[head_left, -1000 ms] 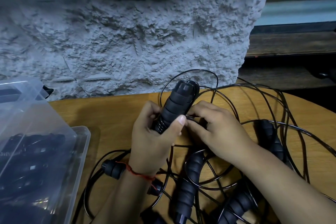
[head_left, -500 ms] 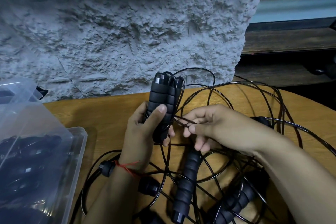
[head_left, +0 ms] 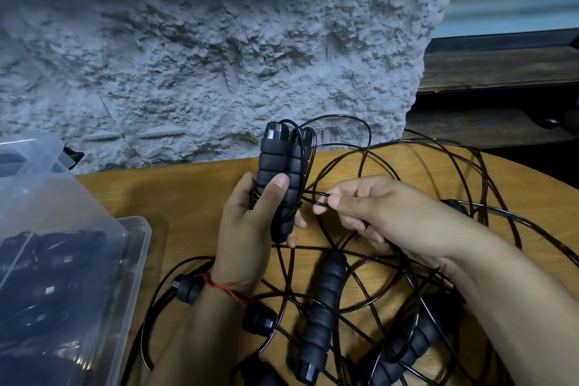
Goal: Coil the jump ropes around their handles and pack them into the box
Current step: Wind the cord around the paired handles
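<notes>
Black foam handles [head_left: 282, 172], two side by side, stood upright in the left hand [head_left: 250, 229], whose fingers and thumb were curled round them above the wooden table [head_left: 150, 194]. A few turns of thin black cord [head_left: 315, 195] crossed the pair near the thumb. The right hand [head_left: 379, 213], just beside, pinched that cord between thumb and forefinger, its other fingers loosely curled. More cord lay in tangled loops over the table, with a loose handle [head_left: 322, 304] beneath the hands and a second handle [head_left: 407, 351] near the right forearm. At the left edge sat a clear plastic box [head_left: 139, 238] with dark bundled ropes [head_left: 47, 263] inside. A red thread [head_left: 225, 287] circled the left wrist, and a rough grey wall [head_left: 219, 56] rose behind.
</notes>
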`<state>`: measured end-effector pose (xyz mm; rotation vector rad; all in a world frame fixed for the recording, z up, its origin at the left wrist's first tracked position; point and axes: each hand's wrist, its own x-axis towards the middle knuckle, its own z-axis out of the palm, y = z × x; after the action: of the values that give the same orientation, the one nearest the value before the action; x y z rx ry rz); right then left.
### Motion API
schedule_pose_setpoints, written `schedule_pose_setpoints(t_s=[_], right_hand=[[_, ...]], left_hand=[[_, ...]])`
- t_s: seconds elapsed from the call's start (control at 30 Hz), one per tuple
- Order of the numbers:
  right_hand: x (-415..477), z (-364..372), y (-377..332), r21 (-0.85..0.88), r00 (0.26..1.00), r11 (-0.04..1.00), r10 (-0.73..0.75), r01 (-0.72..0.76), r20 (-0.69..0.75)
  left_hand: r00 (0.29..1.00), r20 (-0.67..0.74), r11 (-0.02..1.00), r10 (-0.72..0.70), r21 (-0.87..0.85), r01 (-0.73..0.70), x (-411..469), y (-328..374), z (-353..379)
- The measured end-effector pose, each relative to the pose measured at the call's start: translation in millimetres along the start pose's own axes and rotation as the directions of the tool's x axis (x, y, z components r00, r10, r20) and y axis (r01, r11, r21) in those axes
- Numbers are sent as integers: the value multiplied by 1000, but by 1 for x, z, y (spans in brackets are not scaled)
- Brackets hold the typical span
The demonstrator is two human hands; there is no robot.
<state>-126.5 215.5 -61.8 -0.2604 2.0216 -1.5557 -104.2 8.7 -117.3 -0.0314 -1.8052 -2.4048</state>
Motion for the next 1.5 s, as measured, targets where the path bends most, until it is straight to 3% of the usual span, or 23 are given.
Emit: schedule_pose_setpoints(t_s=[0.2,0.5,0.6,0.67,0.77,0.83,0.9,0.97,1.03,1.1,1.17,1.23,1.33,1.43,1.5], right_hand=[[-3,-1,-2,-4,999,1000,15,-15,32],[-4,5,-1,6,999,999,45,-45,27],[-7,3,-2,-203,998,978,31,-42,-56],[-8,0,-2,-528,985,849,-72,-21,-154],[-9,2,-4,-846,951,533,-247,-27,-186],[-10,5,-6,-933,931,359,-327,-37,-163],[-10,5,-5,-972,940,225,-315,-64,-135],[-10,4,-1,-982,955,175,-273,-70,-117],[-8,4,4,-968,965,246,-241,-45,-106],[-6,1,4,-866,974,501,-189,-10,-121],[-5,-4,3,-657,985,754,-118,5,-128],[-5,-9,1,-389,991,921,-72,21,-117],[-5,-7,-2,-66,999,998,-23,20,-45],[-4,0,-1,-42,999,998,-37,38,18],[-3,2,1,-39,999,998,-43,44,28]], left_hand=[[999,-52,1000,14,27,-12,2,-2,-2],[988,-50,930,145,349,-118,-2,-8,3],[974,-75,894,213,418,-163,-3,-7,3],[973,-99,894,209,421,-149,-4,-6,2],[979,-112,926,170,359,-119,-2,-4,1],[984,-117,949,136,300,-95,0,-3,1],[989,-117,970,93,233,-64,1,-3,2],[993,-99,979,69,197,-48,1,-3,2],[995,-78,979,62,197,-46,0,-3,1],[995,-67,973,69,223,-52,1,-3,-1],[995,-65,965,71,256,-52,0,-4,-2],[997,-43,958,70,281,-55,-1,-5,-1],[997,14,947,78,313,-79,-2,-8,3],[991,81,934,110,333,-131,-1,-8,1],[981,131,882,144,433,-188,-4,-7,-1]])
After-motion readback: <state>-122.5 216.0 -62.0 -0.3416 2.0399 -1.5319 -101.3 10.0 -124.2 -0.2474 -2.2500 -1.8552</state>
